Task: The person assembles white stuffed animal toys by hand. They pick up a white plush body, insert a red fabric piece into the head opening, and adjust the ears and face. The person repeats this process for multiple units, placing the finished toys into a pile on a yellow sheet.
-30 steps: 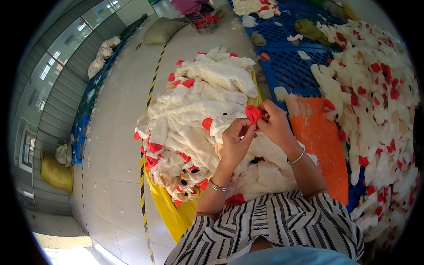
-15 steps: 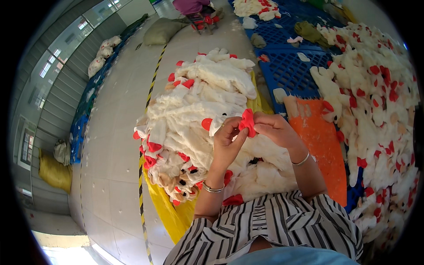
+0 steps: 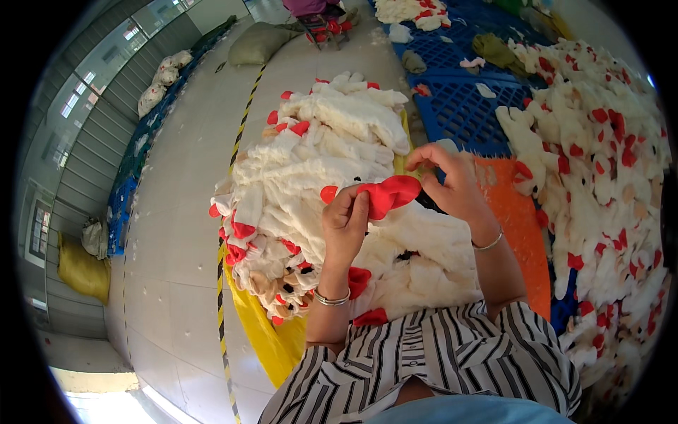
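A red fabric piece [image 3: 385, 197], soft and lengthened out sideways, is held up in front of me over a heap of white plush skins [image 3: 296, 173]. My left hand [image 3: 345, 215] is closed on its left end, thumb on top. Just past its right end is my right hand [image 3: 452, 185], its thumb and fingers curved and apart with nothing seen between them. Red patches and dark spots show on the plush skins below. Whether the red piece is joined to one of them cannot be made out.
Under the heap lies a yellow sheet [image 3: 272, 339]. To the right are an orange mat [image 3: 522, 233], blue plastic pallets [image 3: 462, 109] and a larger plush pile [image 3: 600, 191]. Striped tape [image 3: 236, 148] runs along the floor at left. A person in purple [image 3: 311, 7] sits at the far end.
The bunched red piece has become longer and wider. My right hand has let go of it and moved up and right, fingers parting; my left hand has shifted slightly left.
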`<state>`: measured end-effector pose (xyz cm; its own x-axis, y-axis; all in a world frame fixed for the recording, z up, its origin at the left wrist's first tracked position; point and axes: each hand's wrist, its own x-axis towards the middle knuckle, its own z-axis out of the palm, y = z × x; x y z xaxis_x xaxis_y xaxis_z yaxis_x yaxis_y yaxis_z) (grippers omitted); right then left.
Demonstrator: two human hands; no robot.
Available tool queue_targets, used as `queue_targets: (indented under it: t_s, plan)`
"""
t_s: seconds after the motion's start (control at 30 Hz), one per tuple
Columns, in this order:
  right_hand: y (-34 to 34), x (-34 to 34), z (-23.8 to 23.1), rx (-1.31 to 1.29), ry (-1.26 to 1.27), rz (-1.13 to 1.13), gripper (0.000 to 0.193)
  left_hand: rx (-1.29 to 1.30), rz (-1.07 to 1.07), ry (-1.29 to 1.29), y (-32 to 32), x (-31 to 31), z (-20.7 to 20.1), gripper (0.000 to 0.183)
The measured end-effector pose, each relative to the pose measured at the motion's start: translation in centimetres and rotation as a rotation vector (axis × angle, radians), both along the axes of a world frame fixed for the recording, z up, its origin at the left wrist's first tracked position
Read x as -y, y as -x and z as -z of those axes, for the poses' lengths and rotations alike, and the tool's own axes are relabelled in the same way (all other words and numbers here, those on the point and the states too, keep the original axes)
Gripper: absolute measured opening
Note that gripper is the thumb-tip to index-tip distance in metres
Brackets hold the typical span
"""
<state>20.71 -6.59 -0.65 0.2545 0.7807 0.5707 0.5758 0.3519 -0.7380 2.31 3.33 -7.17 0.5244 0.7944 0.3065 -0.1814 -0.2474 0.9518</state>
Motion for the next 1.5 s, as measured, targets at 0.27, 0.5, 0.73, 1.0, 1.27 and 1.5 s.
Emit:
queue_targets:
  t_s: [0.27, 0.5, 0.73, 1.0, 1.27, 1.5]
  plan:
    - [-1.0, -1.5, 0.3, 0.381, 0.263, 0.016, 0.012, -0.102, 0.177, -0.056, -0.8, 3.0, 2.1, 0.054]
    - [-6.4, 0.6, -1.5, 0.094, 0.044, 0.231, 0.016, -0.712, 0.011, -0.395, 4.6, 1.6, 10.1, 0.050]
    - [-8.6, 3.7, -6.3, -0.043, -0.343, 0.151, 0.016, -0.331, -0.072, -0.282, 9.9, -3.6, 4.9, 0.031]
    - [-6.9, 6.6, -11.8, -0.301, -0.668, -0.255, 0.012, 0.600, 0.313, -0.201, 10.7, -5.5, -6.0, 0.018]
    - [-3.4, 0.3, -2.2, -0.250, 0.117, 0.045, 0.016, 0.338, 0.115, -0.040, 5.7, -2.9, -6.9, 0.011]
    - [4.2, -1.2, 2.4, -0.185, 0.262, -0.247, 0.022, 0.124, 0.108, -0.048, 2.4, -0.6, -4.1, 0.011]
